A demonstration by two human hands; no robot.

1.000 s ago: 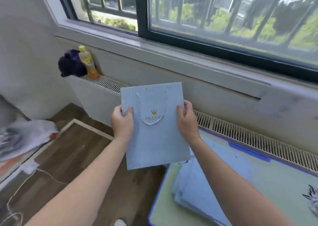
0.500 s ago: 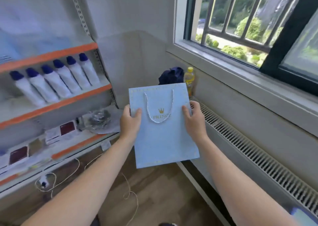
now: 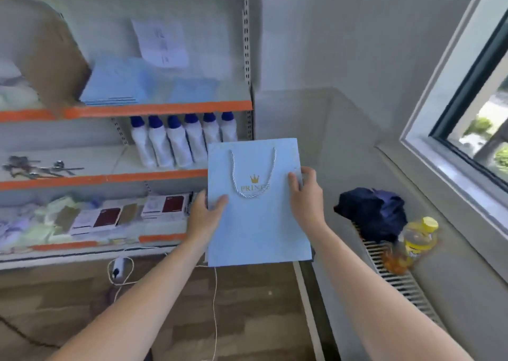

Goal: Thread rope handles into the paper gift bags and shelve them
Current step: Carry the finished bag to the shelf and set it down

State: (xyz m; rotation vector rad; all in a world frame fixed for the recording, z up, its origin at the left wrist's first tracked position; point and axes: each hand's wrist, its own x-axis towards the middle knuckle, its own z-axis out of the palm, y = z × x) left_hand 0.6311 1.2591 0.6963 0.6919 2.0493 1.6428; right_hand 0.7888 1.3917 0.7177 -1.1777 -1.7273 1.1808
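I hold a flat light-blue paper gift bag (image 3: 258, 223) upright in front of me. A white twisted rope handle (image 3: 253, 176) hangs in a loop over its gold crown print. My left hand (image 3: 204, 216) grips the bag's left edge, thumb on the front. My right hand (image 3: 306, 198) grips the right edge the same way. Behind the bag stands a shelf unit with orange rails (image 3: 156, 110). A stack of flat blue bags (image 3: 115, 85) lies on its upper shelf.
White bottles with blue caps (image 3: 178, 140) line the middle shelf. Boxes and packets (image 3: 110, 215) fill the lower one. A dark cloth (image 3: 373, 212) and a yellow bottle (image 3: 417, 237) sit on the radiator grille under the window. Cords (image 3: 121, 272) trail on the wooden floor.
My view has swung left from the window and table to the shelf unit. Both hands keep the same hold on the bag, which now sits in front of the shelves.
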